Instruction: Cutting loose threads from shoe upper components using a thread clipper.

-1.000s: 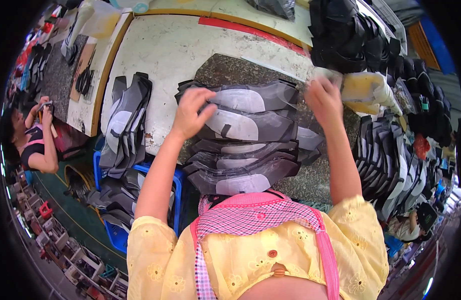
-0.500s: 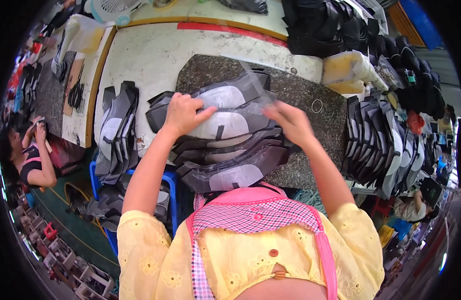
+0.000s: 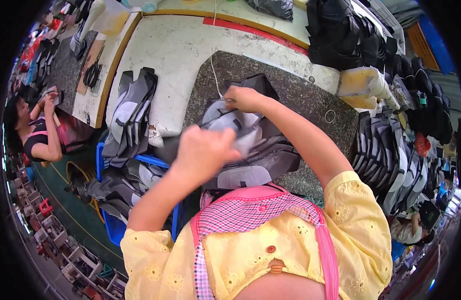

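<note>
A stack of curved black-and-grey pieces that look like shoe uppers (image 3: 243, 176) lies in front of me, on a dark speckled board (image 3: 295, 87). At the far end of the stack, my right hand (image 3: 245, 99) is closed in a pinch. A thin white cord (image 3: 214, 60) comes down from above and meets its fingertips. My left hand (image 3: 203, 152) is over the near left side of the stack, smeared by motion, its thumb toward the pieces. Whether it grips anything is hidden. The pieces between my hands are blurred.
More stacked uppers stand at left (image 3: 130, 115) and right (image 3: 380, 155). A blue plastic stool (image 3: 115, 227) bears loose pieces. A rubber band (image 3: 330, 116) lies on the board. Black bundles (image 3: 345, 40) are at the back right. Another person (image 3: 45, 125) sits at left.
My right hand has moved left to the far end of the stack and closed by the cord. My left hand has come nearer to me. The upper pieces have shifted.
</note>
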### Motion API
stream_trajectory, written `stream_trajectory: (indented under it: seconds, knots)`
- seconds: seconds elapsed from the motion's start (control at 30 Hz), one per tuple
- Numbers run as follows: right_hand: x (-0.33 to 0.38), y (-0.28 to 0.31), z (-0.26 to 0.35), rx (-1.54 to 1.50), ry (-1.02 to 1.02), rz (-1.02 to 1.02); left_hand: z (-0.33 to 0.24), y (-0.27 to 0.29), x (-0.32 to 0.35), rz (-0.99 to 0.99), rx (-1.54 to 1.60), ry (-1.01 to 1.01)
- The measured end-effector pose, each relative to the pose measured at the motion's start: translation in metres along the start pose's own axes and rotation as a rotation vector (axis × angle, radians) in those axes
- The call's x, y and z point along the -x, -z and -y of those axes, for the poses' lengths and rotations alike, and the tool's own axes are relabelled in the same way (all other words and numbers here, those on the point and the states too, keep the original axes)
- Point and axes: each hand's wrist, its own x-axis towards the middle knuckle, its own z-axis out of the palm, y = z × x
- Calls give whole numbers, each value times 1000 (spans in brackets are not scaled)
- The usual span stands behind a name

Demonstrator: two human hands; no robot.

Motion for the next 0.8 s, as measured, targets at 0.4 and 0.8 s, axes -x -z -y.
stream_trajectory:
  seconds: [0.4, 0.8]
  knots:
    - [76, 133, -24, -351, -357, -351, 27, -42, 14, 162, 1473, 456]
    - [155, 48, -13, -129, -88, 315, -69, 51, 14, 65, 1366, -708]
